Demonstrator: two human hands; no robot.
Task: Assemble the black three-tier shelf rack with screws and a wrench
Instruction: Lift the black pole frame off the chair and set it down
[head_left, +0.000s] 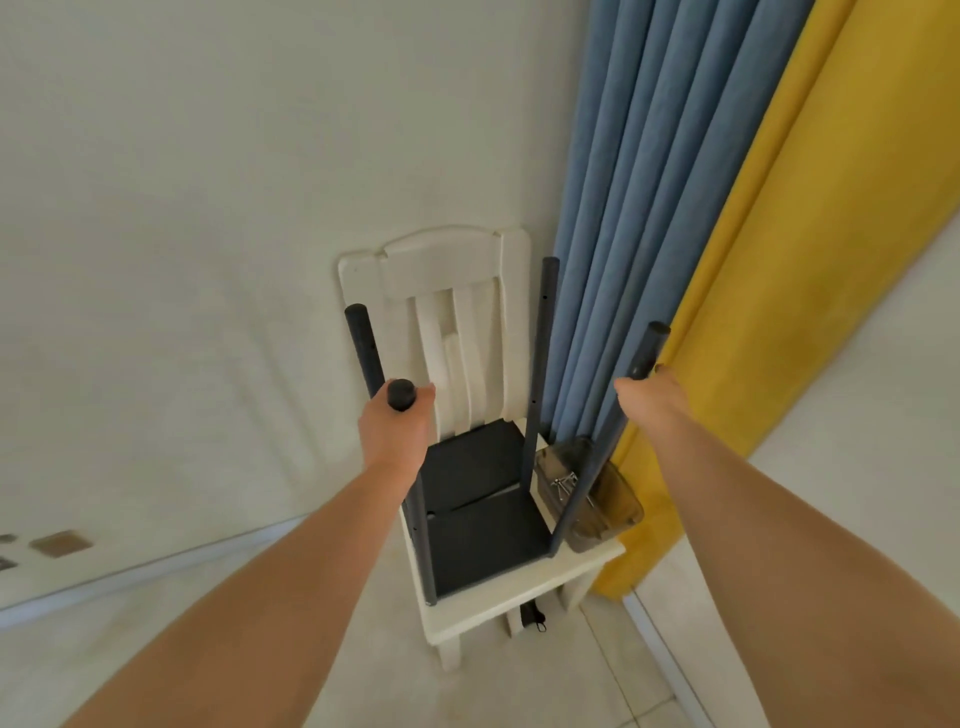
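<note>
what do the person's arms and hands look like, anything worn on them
Both forearms are bare as far as the view shows: no sleeves, no gloves. No watch, band or ring shows on the left hand or the right hand. No markings visible.

place: home room | evidence: white wooden chair (457, 291), blue and yellow curtains (675, 208), tiled floor (519, 691)

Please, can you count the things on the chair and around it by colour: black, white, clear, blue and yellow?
Black: 6, namely 4 poles and 2 shelf boards
White: 1 chair
Clear: 1 tray
Blue: 1 curtain
Yellow: 1 curtain
Total: 10
</note>
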